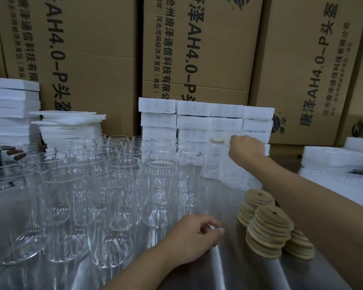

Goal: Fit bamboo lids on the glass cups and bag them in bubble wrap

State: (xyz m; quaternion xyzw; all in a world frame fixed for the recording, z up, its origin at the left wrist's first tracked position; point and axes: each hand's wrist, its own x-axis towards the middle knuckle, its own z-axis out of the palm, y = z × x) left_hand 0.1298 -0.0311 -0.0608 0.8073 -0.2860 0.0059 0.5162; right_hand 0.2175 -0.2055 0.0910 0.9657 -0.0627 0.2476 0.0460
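Three stacks of bamboo lids (269,225) stand at the worktop's (228,268) right front, the third half hidden. Glass cups (113,185), too overlapped to count, crowd the left. My left fingers (208,222) curl loosely, holding nothing. My right fingers (235,141) clutch a blurred bubble-wrap bag (237,176) beside a lidded cup (217,155) near the back edge.

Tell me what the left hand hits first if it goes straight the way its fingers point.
Probably the nearest stack of bamboo lids: the left hand points right across bare table; depth is unclear.
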